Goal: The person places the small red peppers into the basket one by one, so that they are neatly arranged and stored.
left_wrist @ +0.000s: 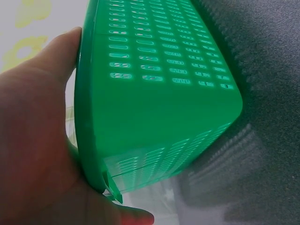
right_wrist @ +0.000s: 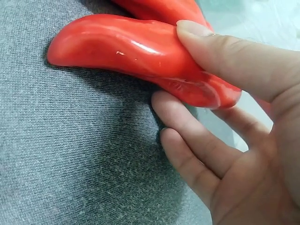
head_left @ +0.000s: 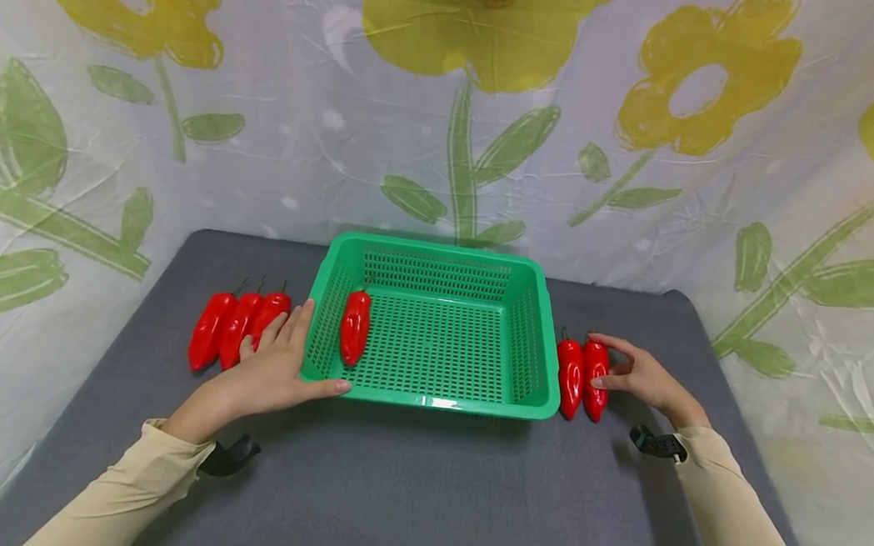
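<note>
A green plastic basket (head_left: 436, 402) with slotted walls stands at the middle of the table, and one red pepper (head_left: 354, 328) lies inside near its left wall. My left hand (head_left: 273, 371) rests spread on the basket's front left corner, fingers along the left rim and thumb along the front rim. To the right of the basket, my right hand (head_left: 648, 382) pinches a red pepper (right_wrist: 117, 44) between thumb and fingers, its tip pointing toward me. Another red pepper (head_left: 569, 377) lies beside it, close to the basket's right wall.
Three red peppers, the outermost one (head_left: 210, 332) farthest left, lie side by side left of the basket, partly behind my left hand. Dark grey cloth covers the table (head_left: 424, 489). A flower-printed curtain (head_left: 303, 131) hangs behind and at both sides.
</note>
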`<state>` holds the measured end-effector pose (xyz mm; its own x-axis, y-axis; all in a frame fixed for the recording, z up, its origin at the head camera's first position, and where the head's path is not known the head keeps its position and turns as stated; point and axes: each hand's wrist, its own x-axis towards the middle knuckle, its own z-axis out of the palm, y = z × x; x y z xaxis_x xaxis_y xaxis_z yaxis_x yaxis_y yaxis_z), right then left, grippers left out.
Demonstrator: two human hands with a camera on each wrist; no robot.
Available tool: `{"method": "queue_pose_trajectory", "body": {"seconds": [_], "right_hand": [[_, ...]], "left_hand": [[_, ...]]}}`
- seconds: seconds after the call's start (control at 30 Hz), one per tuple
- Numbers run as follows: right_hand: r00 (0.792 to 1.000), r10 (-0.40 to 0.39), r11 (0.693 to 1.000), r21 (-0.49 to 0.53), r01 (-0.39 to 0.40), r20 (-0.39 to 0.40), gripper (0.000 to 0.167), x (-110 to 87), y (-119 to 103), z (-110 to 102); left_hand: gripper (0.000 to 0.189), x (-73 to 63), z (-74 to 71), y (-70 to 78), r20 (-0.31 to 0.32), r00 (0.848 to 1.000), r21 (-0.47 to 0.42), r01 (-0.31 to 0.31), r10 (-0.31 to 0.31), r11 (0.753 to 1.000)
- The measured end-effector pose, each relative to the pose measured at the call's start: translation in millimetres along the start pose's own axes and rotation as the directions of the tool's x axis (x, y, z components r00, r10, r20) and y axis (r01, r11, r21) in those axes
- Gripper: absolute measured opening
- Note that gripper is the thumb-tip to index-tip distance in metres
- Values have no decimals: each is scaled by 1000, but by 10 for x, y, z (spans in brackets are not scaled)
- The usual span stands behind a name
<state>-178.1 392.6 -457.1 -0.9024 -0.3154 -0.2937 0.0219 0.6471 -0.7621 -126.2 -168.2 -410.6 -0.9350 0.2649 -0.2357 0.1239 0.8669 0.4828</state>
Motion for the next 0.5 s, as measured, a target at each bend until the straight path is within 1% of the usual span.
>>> {"method": "queue_pose_trajectory", "body": {"seconds": [0.5], "right_hand": [[1000, -17, 1000, -21, 16, -17, 80, -14, -35, 2]], "left_hand": [[132, -15, -14, 10, 3, 1000, -3, 1, -1, 1000]]}}
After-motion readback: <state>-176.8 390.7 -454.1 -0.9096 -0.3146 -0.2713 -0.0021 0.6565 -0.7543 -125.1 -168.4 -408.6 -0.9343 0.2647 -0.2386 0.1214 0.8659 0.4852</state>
